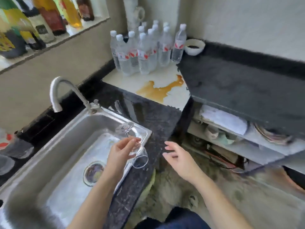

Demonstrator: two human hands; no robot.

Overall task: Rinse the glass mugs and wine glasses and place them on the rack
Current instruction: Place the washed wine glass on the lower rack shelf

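My left hand (121, 150) grips a clear wine glass (139, 158) upside down by the top of its bowl, over the right edge of the steel sink (49, 162). The glass's foot (125, 127) points up and away, and its rim hangs over the dark counter strip beside the sink. To the right, my right hand (177, 157) hovers with fingers spread and nothing in it, over the floor gap next to the counter. No rack is in view. Blurred glassware (18, 148) stands at the far left edge.
A curved tap (57, 95) arches over the sink's back; no water is visible from it. Several water bottles (143, 48) and a brown spill (156, 91) sit on the white counter behind. A white bowl (194, 47) rests on the dark worktop, with open shelves (231, 129) beneath.
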